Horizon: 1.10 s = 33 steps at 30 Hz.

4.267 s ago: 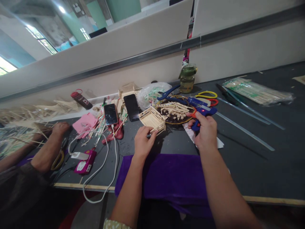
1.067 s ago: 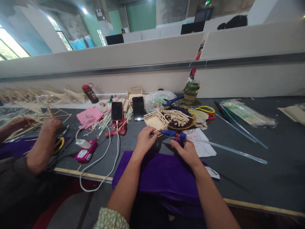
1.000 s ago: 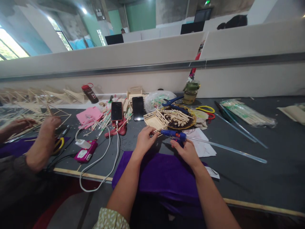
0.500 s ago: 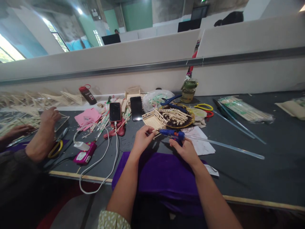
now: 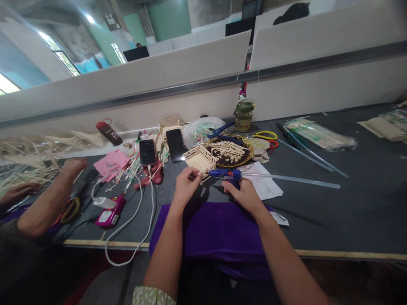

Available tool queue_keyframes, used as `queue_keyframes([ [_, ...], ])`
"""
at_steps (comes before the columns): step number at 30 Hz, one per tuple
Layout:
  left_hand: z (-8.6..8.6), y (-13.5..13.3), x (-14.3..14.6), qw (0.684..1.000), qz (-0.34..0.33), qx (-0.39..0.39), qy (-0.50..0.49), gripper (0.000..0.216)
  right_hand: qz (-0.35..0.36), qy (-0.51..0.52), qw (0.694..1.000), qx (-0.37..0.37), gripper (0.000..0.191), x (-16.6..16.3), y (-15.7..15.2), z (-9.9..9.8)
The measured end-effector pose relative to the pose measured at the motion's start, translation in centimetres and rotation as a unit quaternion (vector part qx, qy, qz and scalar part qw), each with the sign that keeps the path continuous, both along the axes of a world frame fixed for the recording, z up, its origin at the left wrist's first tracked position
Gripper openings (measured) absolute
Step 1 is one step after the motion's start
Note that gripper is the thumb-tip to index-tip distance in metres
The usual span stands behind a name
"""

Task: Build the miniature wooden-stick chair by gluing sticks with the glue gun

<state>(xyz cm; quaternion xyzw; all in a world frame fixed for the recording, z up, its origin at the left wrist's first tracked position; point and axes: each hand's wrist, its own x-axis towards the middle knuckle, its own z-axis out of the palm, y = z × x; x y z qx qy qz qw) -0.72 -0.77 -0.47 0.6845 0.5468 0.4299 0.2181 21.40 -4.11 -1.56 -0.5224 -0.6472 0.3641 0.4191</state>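
My right hand is wrapped round the grip of a blue hot glue gun, from whose back a long clear glue stick juts out to the right. Its nozzle points left, close to the near corner of a small model made of wooden sticks. Pinched at that corner, the model is held by my left hand. Whether the nozzle touches the wood I cannot tell. Behind the gun lies a round dark tray with a heap of cut sticks.
A purple cloth hangs over the table's front edge. Left are two phones, a white cable and a pink power strip. Another person's arm works at far left. Scissors, a jar and bagged sticks lie behind.
The whole view has tilted and shifted slightly. My hands keep hold of the glue gun and the model in nearly the same pose. At far left, the other person's arm has moved.
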Motion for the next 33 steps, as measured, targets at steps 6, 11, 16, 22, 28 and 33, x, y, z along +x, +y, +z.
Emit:
queue_keyframes([
  [6, 0.49, -0.21, 0.42, 1.0, 0.011, -0.026, 0.0, 0.004, 0.001, -0.015, 1.0, 0.001, 0.035, -0.08, 0.16, 0.0],
  [11, 0.79, -0.38, 0.57, 0.999, 0.016, -0.035, 0.007, 0.001, 0.007, -0.019, 1.0, 0.003, 0.035, -0.15, 0.16, 0.0],
  [16, 0.83, -0.46, 0.62, 0.999, 0.019, -0.037, 0.02, 0.003, 0.002, -0.014, 1.0, 0.002, 0.035, -0.19, 0.19, -0.07],
  [22, 0.4, -0.26, 0.37, 0.999, 0.011, -0.047, 0.002, 0.005, 0.015, 0.011, 1.0, -0.007, 0.036, -0.35, 0.26, -0.24],
  [28, 0.18, -0.2, 0.21, 0.999, 0.005, -0.046, -0.014, 0.006, 0.037, 0.051, 0.998, -0.023, 0.037, -0.43, 0.34, -0.23],
  [33, 0.29, -0.21, 0.28, 0.999, 0.007, -0.044, -0.018, 0.006, 0.044, 0.067, 0.996, -0.035, 0.039, -0.46, 0.52, -0.46],
])
